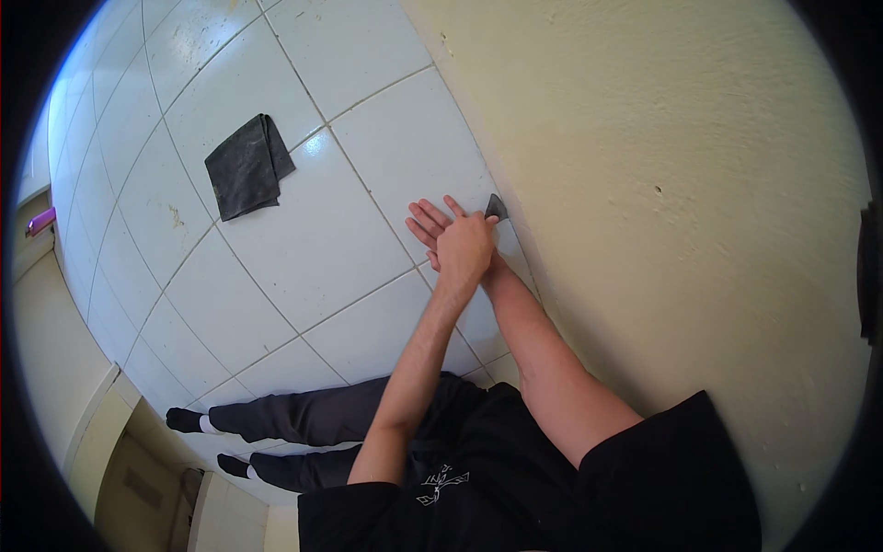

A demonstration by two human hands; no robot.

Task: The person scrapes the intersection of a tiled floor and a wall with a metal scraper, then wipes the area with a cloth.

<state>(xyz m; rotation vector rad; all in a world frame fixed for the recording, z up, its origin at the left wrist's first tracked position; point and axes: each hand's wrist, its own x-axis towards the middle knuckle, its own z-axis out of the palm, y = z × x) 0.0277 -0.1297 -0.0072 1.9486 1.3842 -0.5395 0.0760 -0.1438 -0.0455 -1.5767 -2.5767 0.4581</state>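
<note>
The single head view is looking steeply down from above the person's own body, with the fisheye bending the tile joints of the white floor (303, 239) toward the rim. The cream wall (662, 184) is filling the side from 12 to 5 o'clock, close by. Both forearms are entering from 6 o'clock and meeting near the centre, well within reach. The person's legs (303, 423) are stretching toward 8 o'clock. A dark cloth (246, 166) is lying farther off at 11 o'clock.
</note>
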